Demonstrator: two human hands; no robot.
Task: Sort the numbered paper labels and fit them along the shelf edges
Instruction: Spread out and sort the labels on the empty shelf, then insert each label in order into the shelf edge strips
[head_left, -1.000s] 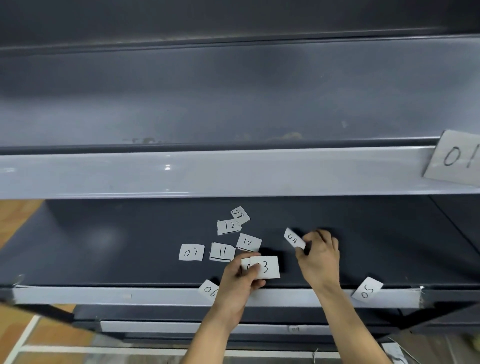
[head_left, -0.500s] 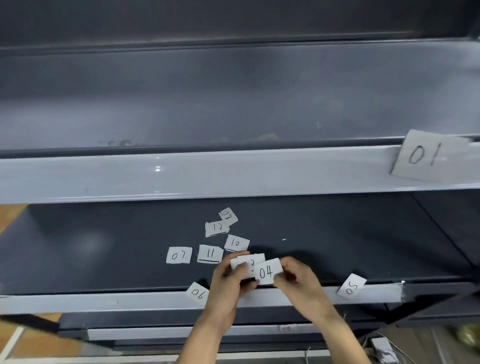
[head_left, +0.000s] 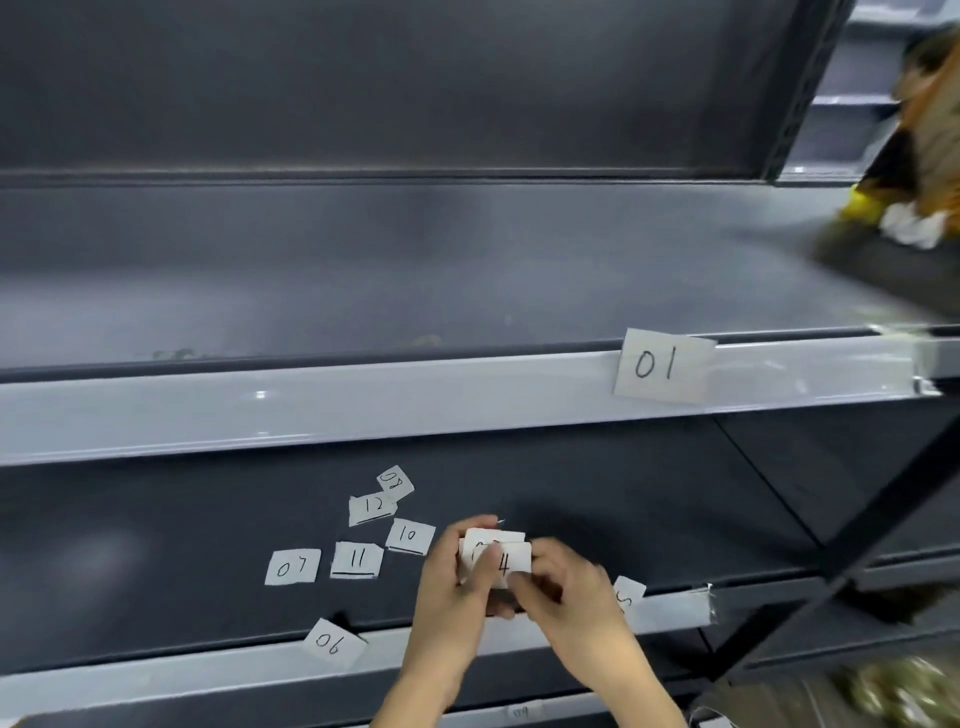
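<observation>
Both hands meet low at front centre, over the dark grey metal lower shelf (head_left: 156, 545). Left hand (head_left: 457, 587) grips a small stack of white paper labels (head_left: 501, 551), thumb across the front, fingers curled behind. Right hand (head_left: 566, 597) pinches the stack's right side. The front slip shows a 4, its first digit under the thumb. Loose on the shelf left of the hands: label 10 (head_left: 410, 535), label 11 (head_left: 357, 560), label 07 (head_left: 292, 566), label 12 (head_left: 371, 506) and label 08 (head_left: 396, 482), which touches 12's corner. Label 06 (head_left: 332, 643) sits at the lower light grey edge strip (head_left: 182, 670). Label 05 (head_left: 628, 595) is half hidden behind the right hand. Label 01 (head_left: 662, 366) sits on the upper light grey edge strip (head_left: 363, 405), towards the right.
</observation>
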